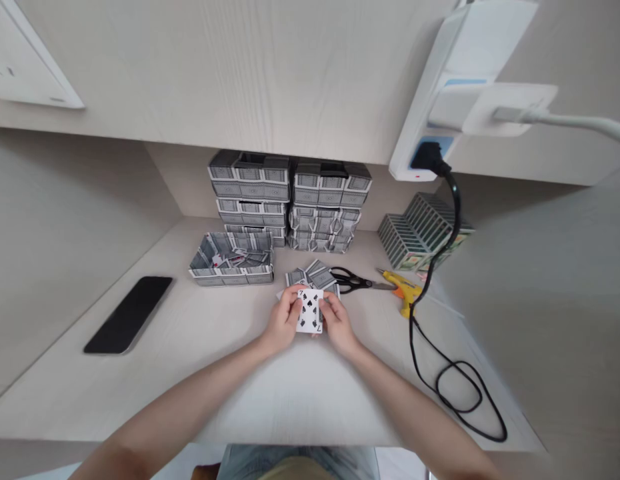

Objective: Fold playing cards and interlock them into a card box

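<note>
A playing card (pixel 310 319), the seven of spades, faces me over the middle of the desk. My left hand (pixel 283 319) grips its left edge, thumb in front. On the opposite edge my right hand (pixel 339 323) holds it the same way; whether more cards lie behind it is hidden. Just beyond my fingers is a loose pile of cards (pixel 320 273), mostly backs up. Black-handled scissors (pixel 351 281) lie against the pile's right side. An open box made of cards (pixel 233 276), with card pieces inside, stands to the left.
Stacked card-built boxes (pixel 255 180) line the back wall. At right lie a yellow glue gun (pixel 407 287) and its looping black cord (pixel 457 363), plugged into a power strip (pixel 415 150). Patterned boxes (pixel 415 230) stand behind. A phone (pixel 130 315) rests at left.
</note>
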Tool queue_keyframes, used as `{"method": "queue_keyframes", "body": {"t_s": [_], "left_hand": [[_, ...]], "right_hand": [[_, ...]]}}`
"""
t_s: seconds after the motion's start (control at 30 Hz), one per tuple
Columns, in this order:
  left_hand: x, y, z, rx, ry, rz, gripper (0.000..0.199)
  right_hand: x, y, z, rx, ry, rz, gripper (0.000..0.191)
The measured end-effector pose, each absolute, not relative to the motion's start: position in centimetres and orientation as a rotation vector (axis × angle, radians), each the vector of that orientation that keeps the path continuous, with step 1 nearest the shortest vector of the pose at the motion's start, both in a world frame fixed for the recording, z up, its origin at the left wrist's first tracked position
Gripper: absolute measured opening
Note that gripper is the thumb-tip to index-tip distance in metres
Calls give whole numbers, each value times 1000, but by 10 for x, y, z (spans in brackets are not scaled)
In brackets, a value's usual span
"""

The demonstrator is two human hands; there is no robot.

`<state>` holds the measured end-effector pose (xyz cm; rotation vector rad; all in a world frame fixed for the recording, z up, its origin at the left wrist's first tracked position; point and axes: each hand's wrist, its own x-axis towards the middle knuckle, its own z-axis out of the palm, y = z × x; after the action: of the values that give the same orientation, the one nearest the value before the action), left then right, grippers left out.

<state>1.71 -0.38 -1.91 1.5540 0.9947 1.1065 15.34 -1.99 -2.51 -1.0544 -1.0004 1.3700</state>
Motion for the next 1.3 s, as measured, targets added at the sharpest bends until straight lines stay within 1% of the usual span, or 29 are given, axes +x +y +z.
{"method": "queue_keyframes", "body": {"t_s": [0.13, 0.27, 0.53, 0.7, 0.93, 1.3], "left_hand": [[18, -5, -20, 1523, 991, 1117, 32], [18, -5, -20, 1452, 988, 1138, 39], [18, -5, -20, 1462, 1080, 1158, 21], [18, -6, -22, 1444, 1046, 1176, 20], [20, -7, -22, 1409, 1018, 1181, 17], [22, -12, -17, 1536, 1131, 1190, 10]], "right_hand": [[156, -20, -27, -1058, -1030, 1321, 24], [157, -22, -27, -1053, -1054, 1321, 26], [155, -24, -24, -1076, -1107, 1273, 24], [156, -26, -20, -1066, -1108, 1269, 22], [155, -27, -17, -1045, -1015, 1401, 27], [153, -25, -21, -1055, -952, 1390, 19]]}}
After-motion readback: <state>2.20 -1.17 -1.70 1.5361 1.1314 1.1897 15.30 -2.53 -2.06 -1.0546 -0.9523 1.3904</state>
